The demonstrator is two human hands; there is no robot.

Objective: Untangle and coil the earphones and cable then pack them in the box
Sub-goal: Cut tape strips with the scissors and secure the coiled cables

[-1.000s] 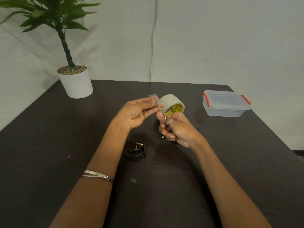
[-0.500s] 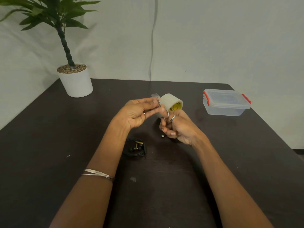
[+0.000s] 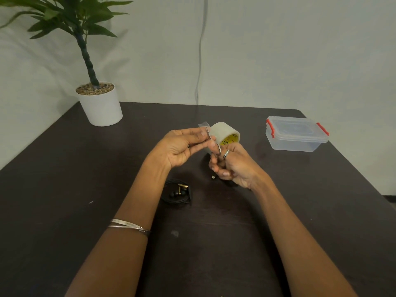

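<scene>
Both hands are raised together above the dark table, just in front of the tape roll. Left hand — fingers extended toward the roll, thumb and fingertips pinching a short clear strip of tape that stands up at the roll's left edge. Right hand — fingers curled through the metal loops of a small pair of scissors, blades angled up toward the strip; whether the blades touch the tape cannot be told. Tape roll is pale with a yellow printed core and sits behind the two hands, partly hidden by them. Nearer the camera than the roll, between the forearms, lie the earphones, coiled into a black loop on the table with gold-coloured ends inside it. A small plug end shows just below the right hand; the rest of that cable is hidden. Right of the roll, well apart, stands the clear box, lid on, red clips at both ends. Left of the roll and farther back is a white plant pot. Two thin bangles circle the left forearm.
</scene>
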